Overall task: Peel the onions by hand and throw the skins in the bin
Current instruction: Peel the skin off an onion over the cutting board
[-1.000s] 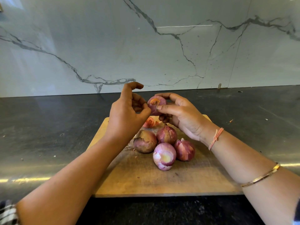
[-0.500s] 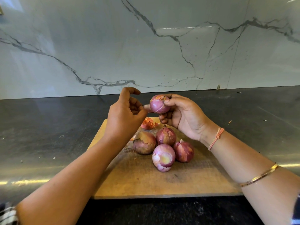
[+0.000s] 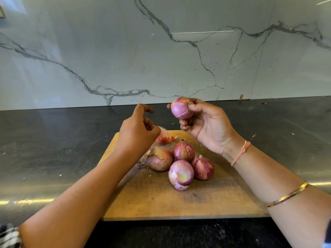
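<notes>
Nearest, a wooden board (image 3: 179, 203) lay on the dark counter (image 3: 53, 149). On it a mostly peeled onion (image 3: 180, 174) touched three unpeeled onions (image 3: 183, 151) clustered behind it, with loose skins (image 3: 163, 139) near the board's far edge. Above those, the left hand (image 3: 138, 128) hung with its fingers curled (a blurred pale scrap sat by its thumb; whether it was pinched I could not tell). Beyond, the right hand (image 3: 209, 126) gripped a raised onion (image 3: 181, 109), partly peeled, clear of the board, before the marble wall (image 3: 107, 59).

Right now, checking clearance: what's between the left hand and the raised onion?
Nothing: the head view shows only counter behind the gap from left hand to onion.
</notes>
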Available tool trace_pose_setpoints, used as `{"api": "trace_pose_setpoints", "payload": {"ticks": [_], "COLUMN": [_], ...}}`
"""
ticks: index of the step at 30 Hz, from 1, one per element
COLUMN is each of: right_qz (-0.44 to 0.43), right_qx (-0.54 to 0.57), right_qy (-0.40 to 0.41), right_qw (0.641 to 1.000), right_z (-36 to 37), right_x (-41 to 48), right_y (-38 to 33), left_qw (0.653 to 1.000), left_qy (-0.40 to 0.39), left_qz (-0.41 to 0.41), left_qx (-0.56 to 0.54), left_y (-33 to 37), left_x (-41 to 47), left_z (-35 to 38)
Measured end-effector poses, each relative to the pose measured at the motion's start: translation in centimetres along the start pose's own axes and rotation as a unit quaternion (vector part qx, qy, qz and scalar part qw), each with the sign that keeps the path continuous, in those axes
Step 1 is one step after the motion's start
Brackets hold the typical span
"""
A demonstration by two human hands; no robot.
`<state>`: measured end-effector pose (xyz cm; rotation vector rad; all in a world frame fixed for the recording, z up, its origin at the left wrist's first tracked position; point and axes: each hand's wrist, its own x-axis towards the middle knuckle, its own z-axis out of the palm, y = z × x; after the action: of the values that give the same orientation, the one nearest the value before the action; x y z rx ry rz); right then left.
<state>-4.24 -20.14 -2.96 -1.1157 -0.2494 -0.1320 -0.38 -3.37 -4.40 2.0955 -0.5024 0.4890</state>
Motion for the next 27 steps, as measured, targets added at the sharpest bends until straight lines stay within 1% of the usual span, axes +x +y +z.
{"api": "trace_pose_setpoints", "payload": {"ticks": [2,6,8,11,13,18,24,27], "right_qz": [0.0,0.027,0.028,0.027,0.023,0.018,0.02,0.02], "right_qx": [0.017,-0.03,-0.058,-0.083,-0.096,-0.136,-0.177,-0.173], "right_qy": [0.008,0.021,0.019,0.022,0.012,-0.015,-0.018,-0.023], "right_qw": [1.0,0.999,0.998,0.996,0.995,0.99,0.984,0.985], "right_z": [-0.3,-0.4,-0.3,-0.3,-0.3,-0.1,0.0,-0.1], "right_x": [0.2,0.2,0.1,0.0,0.0,0.2,0.1,0.2], "right_y": [-0.1,0.0,0.1,0.1,0.2,1.0,1.1,1.2], "left_qw": [1.0,0.999,0.998,0.994,0.989,0.98,0.979,0.979], "left_qy": [0.001,0.003,0.021,0.049,0.051,0.053,0.054,0.058], "left_qz": [-0.007,0.038,0.055,0.089,0.118,0.173,0.175,0.176], "left_qx": [0.012,0.034,0.015,-0.043,-0.071,-0.083,-0.088,-0.083], "left_y": [-0.3,-0.2,0.1,0.7,1.1,1.3,1.1,1.0], "left_x": [0.2,0.2,0.1,-0.3,-0.6,-0.8,-0.7,-0.6], "left_z": [-0.2,0.1,0.2,0.0,0.0,0.2,0.3,0.4]}}
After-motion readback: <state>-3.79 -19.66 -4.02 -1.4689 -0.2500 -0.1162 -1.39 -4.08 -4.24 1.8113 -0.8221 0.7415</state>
